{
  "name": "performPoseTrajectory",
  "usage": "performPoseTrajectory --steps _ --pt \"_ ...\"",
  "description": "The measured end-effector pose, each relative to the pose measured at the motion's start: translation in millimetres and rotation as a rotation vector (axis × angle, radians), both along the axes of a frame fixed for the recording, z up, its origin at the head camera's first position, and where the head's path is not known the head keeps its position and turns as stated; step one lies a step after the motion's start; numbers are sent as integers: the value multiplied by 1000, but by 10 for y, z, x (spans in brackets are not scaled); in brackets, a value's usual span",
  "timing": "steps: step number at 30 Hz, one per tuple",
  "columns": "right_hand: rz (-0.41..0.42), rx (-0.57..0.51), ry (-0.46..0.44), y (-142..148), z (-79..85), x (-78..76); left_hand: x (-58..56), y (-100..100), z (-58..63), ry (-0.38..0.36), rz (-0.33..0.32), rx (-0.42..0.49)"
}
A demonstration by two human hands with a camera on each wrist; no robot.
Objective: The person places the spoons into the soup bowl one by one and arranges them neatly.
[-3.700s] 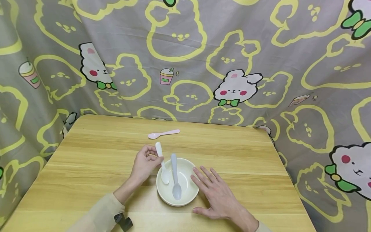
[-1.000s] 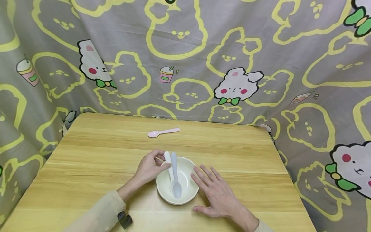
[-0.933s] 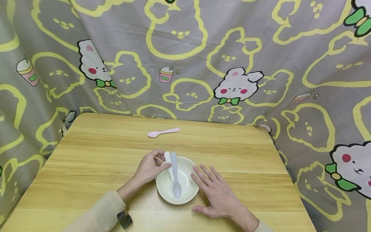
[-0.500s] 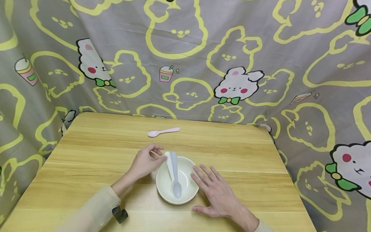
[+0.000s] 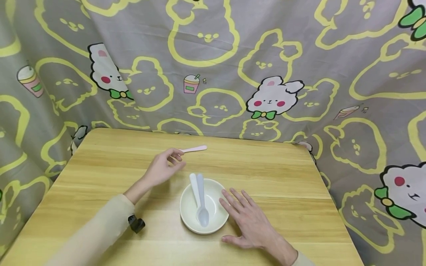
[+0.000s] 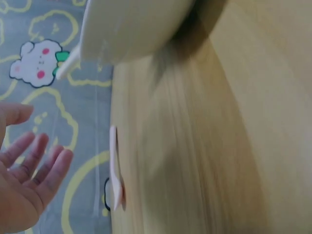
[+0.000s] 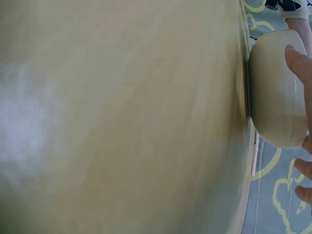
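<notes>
My left hand hovers over the table with relaxed, parted fingers and nothing in them. In the head view it overlaps the bowl end of a pink spoon; the left wrist view shows that spoon lying on the table, apart from the fingers. A cream bowl stands in front of me. Inside it lean a white spoon and a grey-blue spoon, side by side, handles over the far rim. My right hand is spread flat at the bowl's right side, fingertips right at the rim.
The wooden table ends at a far edge along a grey curtain printed with yellow outlines and white bunnies. The curtain also hangs at both sides. A small black device is on my left sleeve.
My left hand has set the white spoon against the grey-blue one in the bowl, let go, and moved up and away toward the pink spoon. My right hand has stayed put.
</notes>
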State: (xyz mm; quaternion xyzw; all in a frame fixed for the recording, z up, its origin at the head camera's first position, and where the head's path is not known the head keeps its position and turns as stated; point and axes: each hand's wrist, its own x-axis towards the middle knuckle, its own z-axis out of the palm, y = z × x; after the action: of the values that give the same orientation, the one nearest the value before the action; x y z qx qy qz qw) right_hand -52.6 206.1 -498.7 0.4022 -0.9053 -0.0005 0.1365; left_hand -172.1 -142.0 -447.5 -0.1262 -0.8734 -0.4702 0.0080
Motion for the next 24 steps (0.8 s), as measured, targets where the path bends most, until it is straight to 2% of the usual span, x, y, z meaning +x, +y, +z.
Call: performPoseTrajectory --steps 6,14,24 --pt "9 -5 5 4 -5 -3 -174 -3 -16 30 -39 -23" --pt "1 -6 -6 -2 8 3 -437 6 -73 53 -40 -32" --pt "15 -17 17 -2 -1 -4 -671 77 -170 97 -110 -187"
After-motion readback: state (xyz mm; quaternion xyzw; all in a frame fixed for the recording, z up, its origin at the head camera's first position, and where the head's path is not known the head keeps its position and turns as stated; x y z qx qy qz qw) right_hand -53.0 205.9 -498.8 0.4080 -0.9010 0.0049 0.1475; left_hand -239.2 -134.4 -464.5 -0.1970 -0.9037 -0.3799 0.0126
